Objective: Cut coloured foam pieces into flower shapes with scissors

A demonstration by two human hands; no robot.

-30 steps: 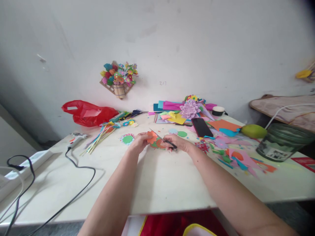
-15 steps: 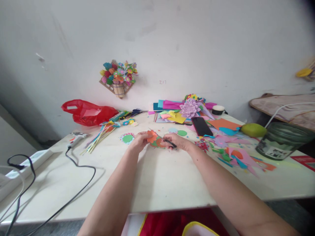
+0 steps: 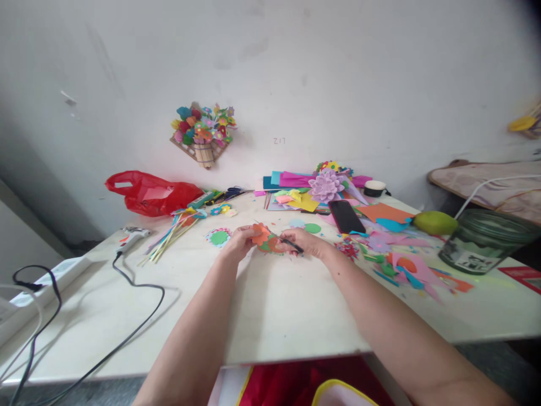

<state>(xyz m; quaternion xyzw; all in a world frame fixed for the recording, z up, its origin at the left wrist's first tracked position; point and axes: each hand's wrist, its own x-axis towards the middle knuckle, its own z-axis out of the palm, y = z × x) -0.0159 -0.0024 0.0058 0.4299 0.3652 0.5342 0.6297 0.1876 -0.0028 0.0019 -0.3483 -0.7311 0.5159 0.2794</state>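
Pinched in the fingers of my left hand (image 3: 242, 241) is an orange flower cutout (image 3: 261, 233) with rounded petals. My right hand (image 3: 306, 242) is closed around a pair of dark-handled scissors (image 3: 291, 245), whose blades point up and left beside the flower's right edge. Beneath the flower, green and orange pieces (image 3: 270, 246) show on the table among small scraps. Left of my left hand lies a green disc on a scalloped, colourful rim (image 3: 218, 238). A loose green disc (image 3: 313, 228) sits just beyond my right hand.
A glue gun (image 3: 133, 239) with its cord and a white power strip (image 3: 51, 282) occupy the left side. A red plastic bag (image 3: 156, 194) stands behind. To the right are a phone (image 3: 346, 217), coloured scraps (image 3: 412, 270) and a green-lidded jar (image 3: 486, 242).
Almost nothing differs. The orange flower in my left hand looks very slightly turned against the scissors; both arms keep their places.
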